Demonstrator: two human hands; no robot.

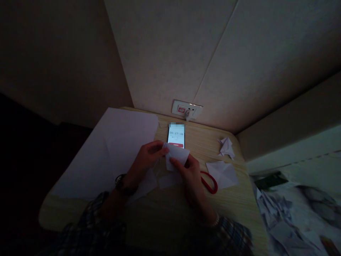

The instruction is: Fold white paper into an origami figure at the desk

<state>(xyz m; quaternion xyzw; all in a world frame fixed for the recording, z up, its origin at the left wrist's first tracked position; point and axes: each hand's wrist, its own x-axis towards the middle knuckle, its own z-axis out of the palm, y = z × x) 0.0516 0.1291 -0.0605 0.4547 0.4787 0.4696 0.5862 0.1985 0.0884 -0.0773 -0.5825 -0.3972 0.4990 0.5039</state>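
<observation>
Both hands hold a small folded piece of white paper (176, 155) just above the wooden table (234, 202). My left hand (147, 160) pinches its upper left corner with fingers closed; a watch sits on that wrist. My right hand (190, 176) grips the paper's lower right side, thumb on top. More white paper scraps (167, 180) lie under the hands.
A lit phone (176, 136) showing a timer lies behind the paper. A large white sheet (112, 153) covers the table's left. Red scissors (209, 182), a creased paper square (222, 174) and a folded paper figure (227, 147) lie right. A wall socket (187, 109) sits behind. Crumpled papers (290, 220) lie off the table's right edge.
</observation>
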